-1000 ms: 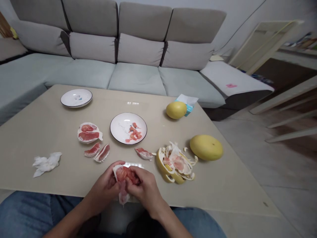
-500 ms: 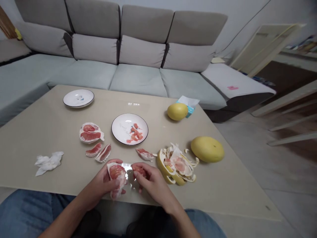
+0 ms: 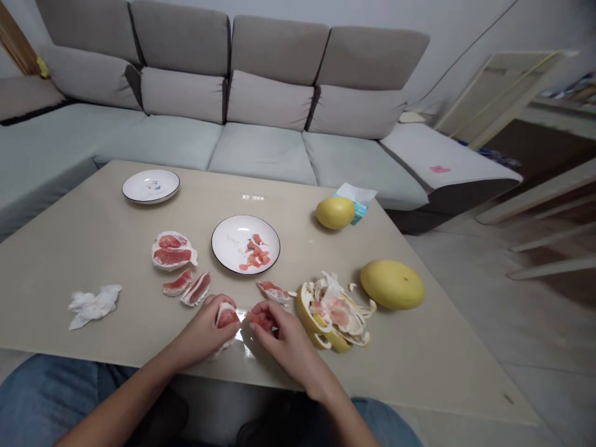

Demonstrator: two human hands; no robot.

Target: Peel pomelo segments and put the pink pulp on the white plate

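Note:
My left hand [image 3: 203, 330] is closed round a pomelo segment [image 3: 226, 318] with red flesh and white membrane, low over the table's near edge. My right hand [image 3: 282, 338] pinches a small piece of red pomelo flesh [image 3: 261, 320] right beside it. A white plate [image 3: 245, 243] with several bits of red flesh lies just beyond the hands. Loose segments [image 3: 186, 288] and a larger opened segment [image 3: 171, 251] rest to the left. A pile of yellow peel and membrane [image 3: 333, 311] sits to the right of my right hand.
Two whole yellow pomelos [image 3: 392, 284] [image 3: 335, 212] lie on the right of the beige table [image 3: 84, 248], a tissue pack [image 3: 356, 197] behind one. A second white plate [image 3: 150, 186] is at the back left, a crumpled tissue [image 3: 94, 304] at the front left. A grey sofa [image 3: 261, 118] stands beyond.
The hands were together on one segment; the right hand has pulled a piece of flesh away. Both hands moved forward and lower onto the table.

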